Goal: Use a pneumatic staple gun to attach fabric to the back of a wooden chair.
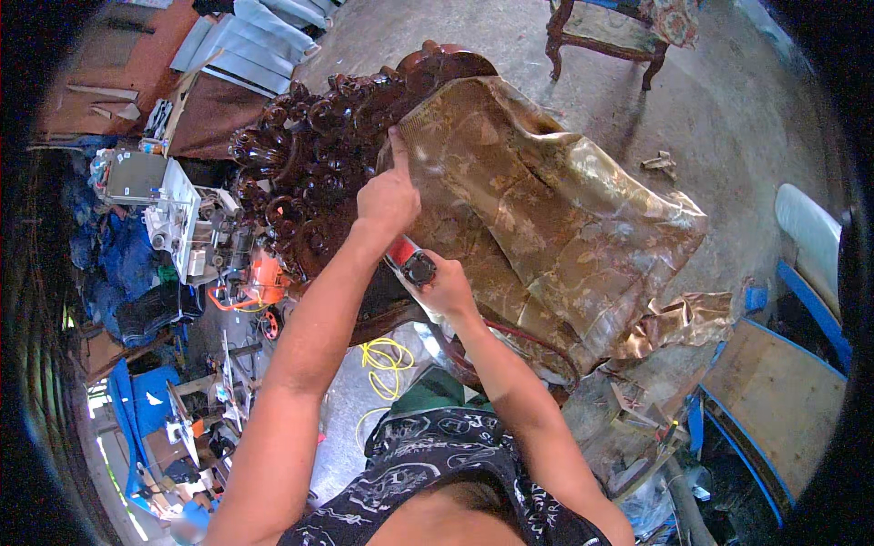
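A gold-brown patterned upholstery fabric (519,209) is draped over a dark, glossy piece of furniture with a carved wooden frame (319,173). Its left edge runs along the carving. My left hand (390,196) lies on that edge, index finger stretched out and pressing the cloth against the wood, the other fingers curled. Just below it, my right hand (446,289) is closed around a red and black staple gun (414,264), whose nose is hidden beneath my left wrist. Toward the right the fabric hangs in loose folds.
A yellow hose or cord (387,357) lies coiled on the floor near my legs. On the left stand a sewing machine (168,223) and an orange machine (266,278). A wooden chair frame (605,45) stands at the far right, a blue-edged panel (774,400) at the near right.
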`<state>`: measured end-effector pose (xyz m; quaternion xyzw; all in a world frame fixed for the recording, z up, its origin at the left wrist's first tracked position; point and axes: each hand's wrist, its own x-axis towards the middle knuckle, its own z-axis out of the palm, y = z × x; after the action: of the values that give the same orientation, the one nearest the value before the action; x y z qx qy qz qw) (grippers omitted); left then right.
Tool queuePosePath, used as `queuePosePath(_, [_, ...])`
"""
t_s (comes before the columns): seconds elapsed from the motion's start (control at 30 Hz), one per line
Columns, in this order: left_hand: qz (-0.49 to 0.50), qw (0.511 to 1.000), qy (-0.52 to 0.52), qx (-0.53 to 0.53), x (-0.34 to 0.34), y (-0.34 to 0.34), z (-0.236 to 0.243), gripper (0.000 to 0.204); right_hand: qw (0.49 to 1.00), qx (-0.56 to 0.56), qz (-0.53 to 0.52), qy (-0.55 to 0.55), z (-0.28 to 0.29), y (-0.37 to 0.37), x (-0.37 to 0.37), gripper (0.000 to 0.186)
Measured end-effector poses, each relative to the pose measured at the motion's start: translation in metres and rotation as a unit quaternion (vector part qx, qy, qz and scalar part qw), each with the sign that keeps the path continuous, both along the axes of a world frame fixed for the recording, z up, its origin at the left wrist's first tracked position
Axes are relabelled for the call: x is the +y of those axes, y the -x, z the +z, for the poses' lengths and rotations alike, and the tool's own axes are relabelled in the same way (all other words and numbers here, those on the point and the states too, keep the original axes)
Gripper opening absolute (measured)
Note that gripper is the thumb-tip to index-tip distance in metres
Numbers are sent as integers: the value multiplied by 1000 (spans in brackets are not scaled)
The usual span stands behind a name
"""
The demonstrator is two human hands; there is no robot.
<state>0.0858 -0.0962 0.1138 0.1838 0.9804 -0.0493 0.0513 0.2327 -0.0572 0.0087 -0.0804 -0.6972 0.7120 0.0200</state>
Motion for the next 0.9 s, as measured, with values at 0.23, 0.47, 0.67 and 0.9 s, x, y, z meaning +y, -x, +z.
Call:
queuePosePath(0.23, [1,995,51,-84,-1,0,-26,79,999,34,-14,15,-9,3,-1,40])
queuePosePath(0.47, [-3,986,-136,-99,-4,-42,2,60,999,-27,0,-32,2,-1,4,44])
queuePosePath(0.67, [98,978,-179,-39,-49,-76,19,40,999,-15,2,-31,-2,1,2,46])
queuePosePath(0.9, [155,978,-111,-89,-89,-88,-5,29,1000,26,-1,-16,-4,1,1,41])
